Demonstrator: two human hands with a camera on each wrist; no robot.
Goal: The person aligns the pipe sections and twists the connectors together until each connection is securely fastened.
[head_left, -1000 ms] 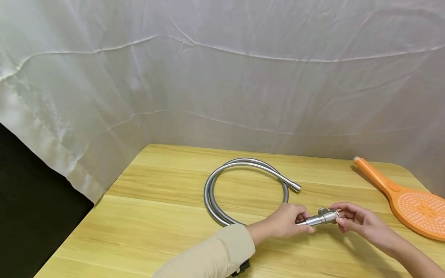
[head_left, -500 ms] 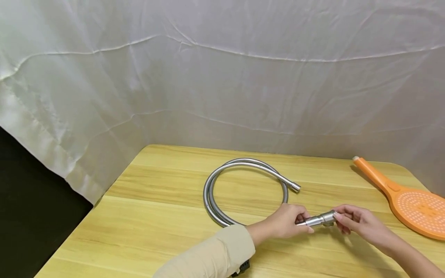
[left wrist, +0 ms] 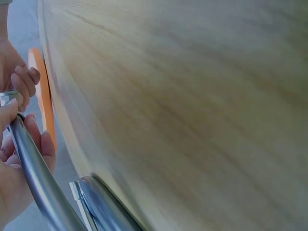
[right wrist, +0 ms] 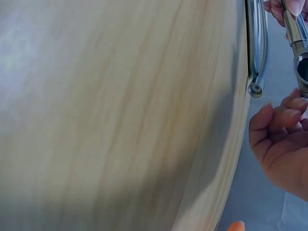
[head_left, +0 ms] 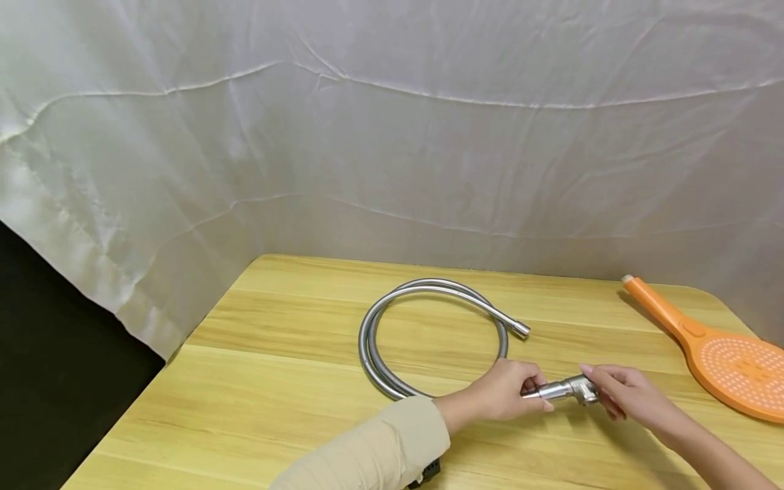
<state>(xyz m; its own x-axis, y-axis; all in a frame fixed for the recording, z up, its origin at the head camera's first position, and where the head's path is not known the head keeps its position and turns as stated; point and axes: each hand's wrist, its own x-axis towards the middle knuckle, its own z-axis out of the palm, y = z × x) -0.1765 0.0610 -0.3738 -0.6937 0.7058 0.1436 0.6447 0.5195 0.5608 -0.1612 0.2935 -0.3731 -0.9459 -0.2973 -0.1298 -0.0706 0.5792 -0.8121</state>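
Note:
A silver shower hose (head_left: 369, 344) lies coiled on the table. My left hand (head_left: 503, 391) grips it just behind its chrome end piece (head_left: 554, 390); in the left wrist view the hose (left wrist: 42, 180) runs out past the thumb. On that end piece sits a short metal pipe fitting (head_left: 584, 390) with a side outlet. My right hand (head_left: 633, 396) pinches the fitting's far end between thumb and fingers. The right wrist view shows the fitting (right wrist: 299, 48) with its round side opening facing the camera, right fingertips at its lower end. The joint's threads cannot be made out.
An orange hand shower (head_left: 735, 367) lies at the table's right, handle pointing to the back. The hose's free end (head_left: 521, 330) rests behind my left hand. A pale cloth (head_left: 392, 156) hangs along the back and left of the wooden table (head_left: 269, 381).
The fitting has turned about its length: its side part pointed up a second ago and now points down toward me. My right fingers have shifted round it. The left hand stays put.

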